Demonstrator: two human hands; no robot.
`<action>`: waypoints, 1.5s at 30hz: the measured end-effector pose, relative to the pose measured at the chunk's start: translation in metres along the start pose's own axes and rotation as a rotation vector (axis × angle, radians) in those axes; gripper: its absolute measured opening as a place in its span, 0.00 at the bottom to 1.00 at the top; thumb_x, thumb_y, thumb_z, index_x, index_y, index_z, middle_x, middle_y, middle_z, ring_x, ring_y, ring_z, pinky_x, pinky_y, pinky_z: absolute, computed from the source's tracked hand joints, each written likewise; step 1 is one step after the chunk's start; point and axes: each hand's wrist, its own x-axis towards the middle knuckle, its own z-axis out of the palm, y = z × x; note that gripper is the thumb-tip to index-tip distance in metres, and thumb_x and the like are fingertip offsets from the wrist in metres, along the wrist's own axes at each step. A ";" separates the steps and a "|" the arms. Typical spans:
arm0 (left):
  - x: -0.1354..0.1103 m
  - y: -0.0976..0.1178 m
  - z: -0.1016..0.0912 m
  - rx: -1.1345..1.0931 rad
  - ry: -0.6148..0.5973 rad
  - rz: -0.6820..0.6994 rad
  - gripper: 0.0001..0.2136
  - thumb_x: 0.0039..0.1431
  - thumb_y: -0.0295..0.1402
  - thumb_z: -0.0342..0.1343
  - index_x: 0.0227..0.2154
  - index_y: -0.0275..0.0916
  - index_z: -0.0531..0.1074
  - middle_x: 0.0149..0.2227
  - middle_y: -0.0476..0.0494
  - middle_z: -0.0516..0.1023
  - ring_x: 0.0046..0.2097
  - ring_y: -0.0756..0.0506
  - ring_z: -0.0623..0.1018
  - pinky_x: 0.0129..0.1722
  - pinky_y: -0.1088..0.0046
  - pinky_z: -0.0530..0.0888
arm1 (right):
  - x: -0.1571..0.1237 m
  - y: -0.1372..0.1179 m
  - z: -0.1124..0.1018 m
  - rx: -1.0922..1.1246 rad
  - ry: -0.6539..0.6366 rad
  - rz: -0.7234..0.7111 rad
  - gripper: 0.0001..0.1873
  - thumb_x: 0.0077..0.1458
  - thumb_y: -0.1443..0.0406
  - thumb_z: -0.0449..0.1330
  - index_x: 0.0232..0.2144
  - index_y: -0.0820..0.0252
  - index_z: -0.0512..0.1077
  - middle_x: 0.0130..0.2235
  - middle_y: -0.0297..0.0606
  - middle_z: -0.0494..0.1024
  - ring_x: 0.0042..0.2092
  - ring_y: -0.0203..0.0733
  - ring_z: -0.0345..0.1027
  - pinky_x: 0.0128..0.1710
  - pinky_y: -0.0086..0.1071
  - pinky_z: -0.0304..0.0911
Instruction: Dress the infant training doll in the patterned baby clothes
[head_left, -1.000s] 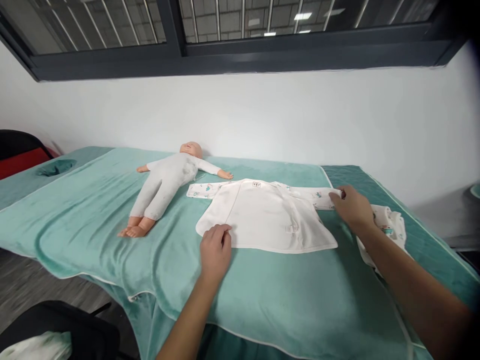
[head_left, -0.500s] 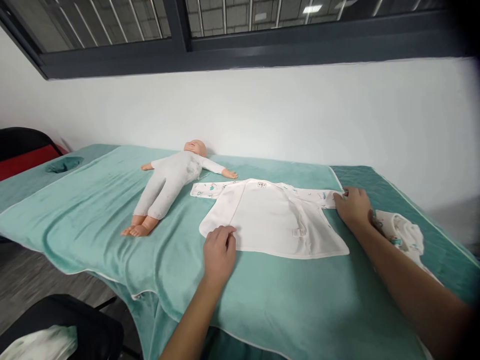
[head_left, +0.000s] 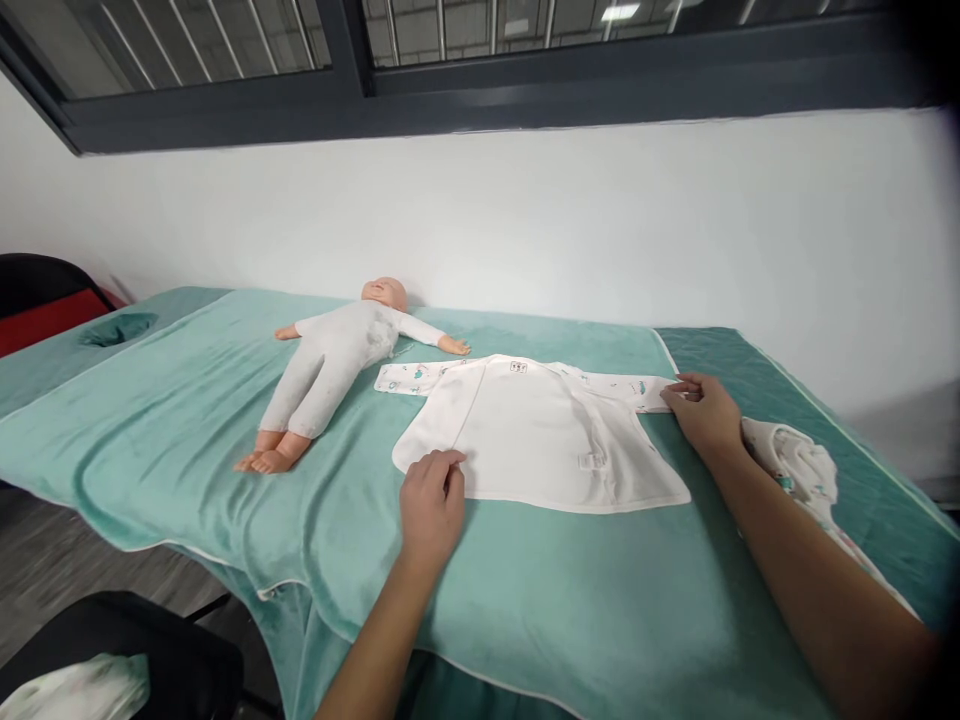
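A white baby shirt lies spread flat, with its printed sleeves stretched out to both sides and its front opened. My left hand rests at the lower left hem, fingers curled together over the cloth and the fingertips partly hidden. At the end of the right sleeve, my right hand pinches the cuff between thumb and fingers. Left of the shirt, a baby doll in a white body suit lies on its back, one arm reaching towards the left sleeve.
A green blanket with folds covers the bed. Bunched printed cloth lies beside my right forearm. A black chair holding some pale cloth stands at the lower left. Behind the bed is a white wall below a dark window frame.
My right fingers have shifted slightly at the cuff. My left hand keeps its place on the hem, and the doll and shirt lie as before; the view has moved a little.
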 end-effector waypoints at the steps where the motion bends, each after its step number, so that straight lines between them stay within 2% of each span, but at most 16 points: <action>1: 0.000 0.000 0.000 -0.004 -0.001 -0.003 0.11 0.62 0.24 0.47 0.38 0.40 0.73 0.34 0.48 0.78 0.37 0.46 0.75 0.40 0.68 0.69 | -0.002 -0.001 -0.001 0.019 -0.013 -0.017 0.24 0.50 0.63 0.60 0.50 0.64 0.69 0.43 0.45 0.80 0.36 0.41 0.69 0.40 0.32 0.64; 6: 0.001 0.000 0.000 -0.015 -0.006 -0.035 0.11 0.62 0.25 0.47 0.38 0.41 0.74 0.34 0.48 0.78 0.38 0.46 0.75 0.40 0.68 0.69 | -0.007 0.000 -0.006 0.038 -0.025 -0.087 0.27 0.48 0.73 0.50 0.52 0.65 0.67 0.48 0.47 0.78 0.40 0.40 0.70 0.42 0.30 0.63; 11: 0.001 0.000 0.000 -0.020 -0.017 -0.056 0.11 0.62 0.26 0.47 0.38 0.40 0.74 0.34 0.47 0.78 0.38 0.46 0.74 0.40 0.68 0.69 | -0.006 0.001 -0.007 -0.071 0.036 -0.096 0.26 0.41 0.76 0.49 0.45 0.65 0.71 0.43 0.47 0.76 0.38 0.42 0.67 0.45 0.34 0.63; 15: 0.002 0.001 -0.001 -0.024 -0.023 -0.079 0.11 0.62 0.26 0.47 0.38 0.40 0.74 0.34 0.47 0.78 0.37 0.46 0.73 0.40 0.68 0.69 | -0.013 -0.007 -0.006 -0.115 0.121 -0.204 0.22 0.46 0.74 0.50 0.43 0.66 0.73 0.48 0.52 0.73 0.51 0.49 0.64 0.56 0.41 0.56; 17: 0.002 0.001 -0.001 -0.019 -0.028 -0.084 0.11 0.62 0.26 0.47 0.38 0.40 0.74 0.34 0.47 0.78 0.37 0.46 0.73 0.39 0.68 0.69 | -0.021 -0.016 -0.004 -0.104 0.128 -0.273 0.19 0.52 0.71 0.50 0.44 0.64 0.73 0.49 0.50 0.73 0.54 0.49 0.63 0.58 0.41 0.55; 19: 0.003 0.000 -0.001 -0.018 -0.027 -0.077 0.11 0.62 0.26 0.47 0.39 0.40 0.74 0.34 0.48 0.78 0.38 0.46 0.73 0.40 0.68 0.69 | -0.030 -0.028 0.001 -0.033 0.038 -0.329 0.17 0.57 0.66 0.51 0.46 0.61 0.72 0.47 0.46 0.76 0.50 0.46 0.68 0.55 0.39 0.60; 21: 0.004 -0.001 -0.001 -0.021 -0.024 -0.062 0.11 0.62 0.26 0.47 0.39 0.41 0.74 0.34 0.48 0.78 0.38 0.46 0.74 0.40 0.68 0.69 | -0.038 -0.042 0.007 0.057 -0.146 -0.374 0.17 0.58 0.61 0.53 0.48 0.59 0.70 0.46 0.43 0.78 0.46 0.44 0.71 0.51 0.38 0.64; 24: 0.004 -0.002 0.000 -0.019 -0.024 -0.050 0.10 0.62 0.26 0.48 0.38 0.41 0.74 0.34 0.48 0.78 0.38 0.46 0.74 0.40 0.68 0.69 | -0.041 -0.064 0.018 0.034 -0.366 -0.397 0.18 0.57 0.58 0.57 0.49 0.55 0.71 0.48 0.41 0.79 0.48 0.46 0.72 0.50 0.39 0.64; 29: 0.004 -0.001 -0.001 -0.003 -0.024 -0.065 0.10 0.62 0.27 0.48 0.38 0.41 0.75 0.35 0.47 0.78 0.38 0.45 0.74 0.40 0.67 0.70 | -0.021 -0.079 0.036 -0.127 -0.329 -0.279 0.13 0.58 0.59 0.53 0.38 0.55 0.76 0.39 0.39 0.80 0.42 0.46 0.72 0.43 0.36 0.64; 31: 0.004 -0.001 -0.001 -0.003 -0.024 -0.064 0.10 0.62 0.27 0.48 0.38 0.41 0.75 0.34 0.47 0.78 0.38 0.45 0.74 0.40 0.67 0.70 | -0.015 -0.076 0.040 -0.134 -0.265 -0.234 0.14 0.58 0.61 0.52 0.41 0.58 0.75 0.40 0.42 0.79 0.40 0.46 0.72 0.42 0.38 0.65; 33: 0.004 -0.001 0.000 -0.004 -0.026 -0.067 0.11 0.62 0.27 0.47 0.38 0.41 0.75 0.34 0.47 0.78 0.37 0.45 0.74 0.39 0.67 0.70 | -0.016 -0.074 0.042 -0.140 -0.198 -0.222 0.18 0.58 0.63 0.52 0.47 0.60 0.72 0.47 0.47 0.77 0.44 0.48 0.71 0.46 0.40 0.64; 37: 0.004 -0.002 0.001 0.003 -0.035 -0.087 0.11 0.62 0.27 0.47 0.38 0.41 0.75 0.33 0.48 0.78 0.37 0.46 0.74 0.39 0.68 0.70 | -0.032 -0.079 0.036 -0.046 -0.065 -0.453 0.19 0.59 0.65 0.50 0.50 0.61 0.71 0.54 0.49 0.72 0.55 0.51 0.65 0.55 0.43 0.60; 39: 0.004 -0.002 0.001 0.005 -0.035 -0.090 0.11 0.62 0.28 0.47 0.38 0.41 0.75 0.33 0.48 0.78 0.37 0.46 0.74 0.39 0.68 0.70 | -0.042 -0.083 0.033 0.036 -0.111 -0.566 0.17 0.62 0.63 0.49 0.48 0.58 0.72 0.50 0.44 0.76 0.53 0.48 0.68 0.55 0.41 0.61; 41: 0.004 -0.002 0.000 0.005 -0.036 -0.095 0.11 0.62 0.28 0.47 0.38 0.41 0.75 0.33 0.48 0.78 0.37 0.46 0.74 0.39 0.68 0.70 | -0.049 -0.086 0.034 0.067 -0.254 -0.594 0.16 0.63 0.62 0.48 0.47 0.54 0.73 0.48 0.39 0.78 0.51 0.46 0.70 0.55 0.40 0.63; 43: 0.004 -0.001 0.000 0.005 -0.040 -0.100 0.11 0.62 0.28 0.47 0.38 0.41 0.75 0.33 0.48 0.78 0.37 0.45 0.74 0.39 0.68 0.70 | -0.054 -0.085 0.038 0.041 -0.371 -0.599 0.17 0.64 0.61 0.48 0.48 0.51 0.73 0.51 0.37 0.77 0.54 0.46 0.69 0.57 0.43 0.63; 45: 0.004 0.000 -0.001 0.006 -0.039 -0.103 0.11 0.62 0.28 0.47 0.38 0.41 0.75 0.33 0.47 0.78 0.37 0.45 0.74 0.39 0.68 0.70 | -0.056 -0.082 0.044 0.010 -0.393 -0.624 0.19 0.63 0.61 0.48 0.51 0.52 0.72 0.56 0.38 0.74 0.59 0.47 0.65 0.61 0.45 0.59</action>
